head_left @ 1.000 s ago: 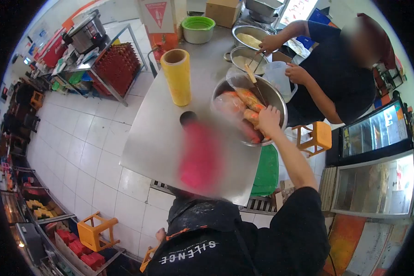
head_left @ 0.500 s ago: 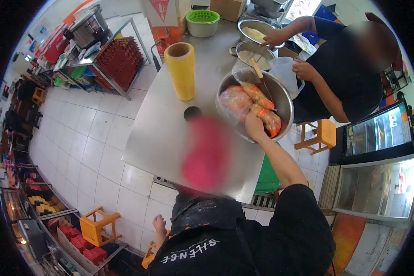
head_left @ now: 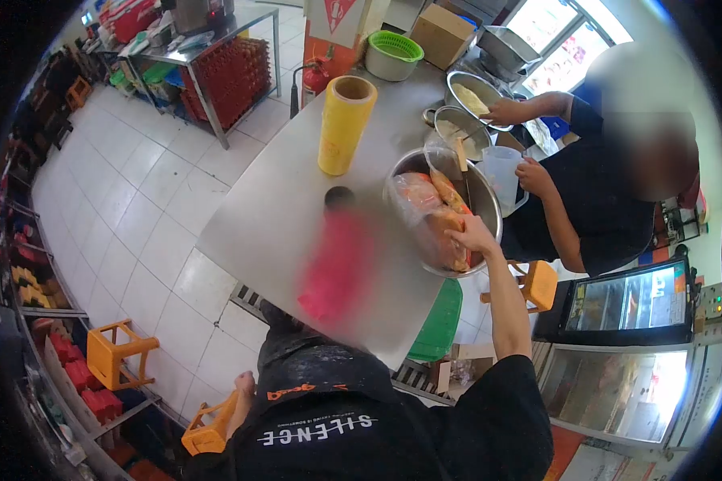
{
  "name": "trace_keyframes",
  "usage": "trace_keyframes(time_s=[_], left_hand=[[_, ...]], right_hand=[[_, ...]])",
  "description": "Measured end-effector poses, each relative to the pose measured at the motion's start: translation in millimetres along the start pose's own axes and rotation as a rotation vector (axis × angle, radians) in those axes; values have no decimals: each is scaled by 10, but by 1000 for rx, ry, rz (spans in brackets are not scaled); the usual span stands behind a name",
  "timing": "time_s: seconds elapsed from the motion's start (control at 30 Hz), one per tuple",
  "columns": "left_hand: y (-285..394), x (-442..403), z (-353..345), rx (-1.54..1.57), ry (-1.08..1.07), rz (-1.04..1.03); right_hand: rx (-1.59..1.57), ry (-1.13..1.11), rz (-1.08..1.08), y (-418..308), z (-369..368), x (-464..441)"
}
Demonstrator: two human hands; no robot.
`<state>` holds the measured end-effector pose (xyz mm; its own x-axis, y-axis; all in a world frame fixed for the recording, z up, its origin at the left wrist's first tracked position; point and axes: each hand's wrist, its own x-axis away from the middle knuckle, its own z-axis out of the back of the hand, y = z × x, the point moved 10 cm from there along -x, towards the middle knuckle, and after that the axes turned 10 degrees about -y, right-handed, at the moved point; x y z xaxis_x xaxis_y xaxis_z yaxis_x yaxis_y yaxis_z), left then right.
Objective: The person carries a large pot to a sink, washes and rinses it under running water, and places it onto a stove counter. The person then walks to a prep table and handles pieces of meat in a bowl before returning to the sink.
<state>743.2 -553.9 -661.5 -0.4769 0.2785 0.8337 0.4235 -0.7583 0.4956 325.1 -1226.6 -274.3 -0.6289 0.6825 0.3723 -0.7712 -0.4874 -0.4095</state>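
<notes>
My right hand (head_left: 475,236) reaches into a large steel bowl (head_left: 496,216) and has its fingers closed on the edge of a clear plastic bag with orange contents (head_left: 445,232). Beside it in the bowl lie other clear bags (head_left: 417,191), also showing orange; what they contain is hard to make out. A wooden-handled tool (head_left: 461,155) leans at the bowl's far rim. My left hand (head_left: 245,385) hangs low beside my body, its fingers curled in and nothing visible in them.
A yellow roll (head_left: 346,124) stands upright on the steel table (head_left: 257,192), near a blurred pink shape (head_left: 335,268). Across the bowl, a co-worker (head_left: 573,200) holds a clear jug (head_left: 501,172) and reaches into another bowl (head_left: 472,76). Orange stools (head_left: 120,353) stand on the floor.
The view has shifted. My right hand has moved from the bag's near-left end to its right side, and the bag sits differently in the bowl. My left hand still hangs low.
</notes>
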Motion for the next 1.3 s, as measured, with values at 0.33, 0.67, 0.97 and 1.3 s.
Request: trace_keyframes(time_s=[0.33,0.67,0.97,1.3], left_hand=[[313,-198,-33,210,58,-41],[-101,-175,5,219,54,-58],[-324,354,93,7,39,38],[336,-465,-122,226,5,-86]], right_hand=[[-164,346,-199,241,-354,119],[-65,158,-299,244,-250,78],[138,606,-112,-840,216,415],[-77,-131,-320,269,-1563,-976]])
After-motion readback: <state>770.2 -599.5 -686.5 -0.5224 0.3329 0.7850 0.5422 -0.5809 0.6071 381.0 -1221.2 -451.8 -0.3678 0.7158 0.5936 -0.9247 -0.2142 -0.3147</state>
